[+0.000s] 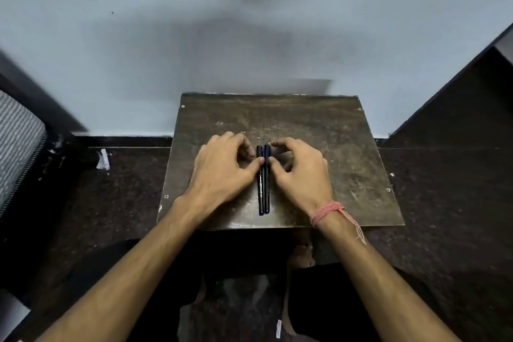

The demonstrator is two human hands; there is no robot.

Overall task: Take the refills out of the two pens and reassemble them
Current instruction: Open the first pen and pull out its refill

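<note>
On the counter: two dark blue pens lie side by side, touching along their length, pointing away from the person.
Left pen: the one with pale lettering on its barrel; its near end reaches almost to the front edge of the counter.
Right pen: pressed against the left pen, of like length; any print on it is too faint to read.
Left hand: rests on the counter just left of the pens, fingers curled toward their far ends, thumb tip touching the left pen's barrel about a third of the way down.
Left grip: fingers and thumb seem to pinch the left pen at its upper part, though the fingertips are partly hidden behind the knuckles.
Right hand: mirrors the left on the other side, forefinger arched over to the top end of the right pen, thumb against its barrel.
Right grip: curled round the right pen's upper part, pinching it.
Pens and hands: both pens lie between the two hands, lower halves free.
Wrist thread: pink, wound round the right wrist, a loose end trailing.
Counter: a worn dark board, scuffed, standing against a pale wall.
</note>
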